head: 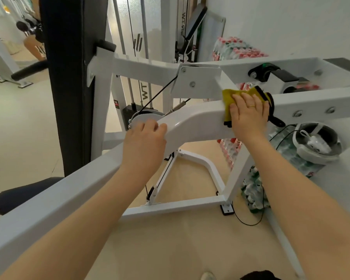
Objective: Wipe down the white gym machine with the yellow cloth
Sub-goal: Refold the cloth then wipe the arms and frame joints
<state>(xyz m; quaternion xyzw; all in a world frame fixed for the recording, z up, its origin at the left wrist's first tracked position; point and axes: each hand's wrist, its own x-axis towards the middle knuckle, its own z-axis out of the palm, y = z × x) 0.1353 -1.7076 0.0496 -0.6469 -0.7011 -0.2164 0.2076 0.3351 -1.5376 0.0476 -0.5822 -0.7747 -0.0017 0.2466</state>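
The letters "WT" are printed in black, turned sideways, on a white upright [146,91] behind the machine [196,118], and a sideways black line of letters, possibly "WTGM", runs down another post [183,23] near the back wall; it is too blurred to read surely. A small red and black sticker [116,103] sits on the frame near the weight stack, its text too small to make out.

The machine is glossy white painted steel: box-section beams joined by flat plates with round silver bolts, and one curved, smooth arm bending down to the left. A thin black cable [160,91] runs from a plate down to a grey pulley [148,116]. A tall black padded backrest [69,77] stands upright at left, with a dark rounded seat [18,194] below it.

The right hand [249,116] lies flat with fingers spread, pressing the cloth [229,100] onto the top of the curved arm where it meets the straight beam. The cloth is yellow, fuzzy, with a black edge and black loop hanging off the far side. A thin gold ring [251,106] is on one finger.

The left hand [144,138] curls loosely over the lower left part of the same curved arm, fingers wrapped round its edge.

Shrink-wrapped bottle packs [236,48] with red and green caps are stacked against the wall.
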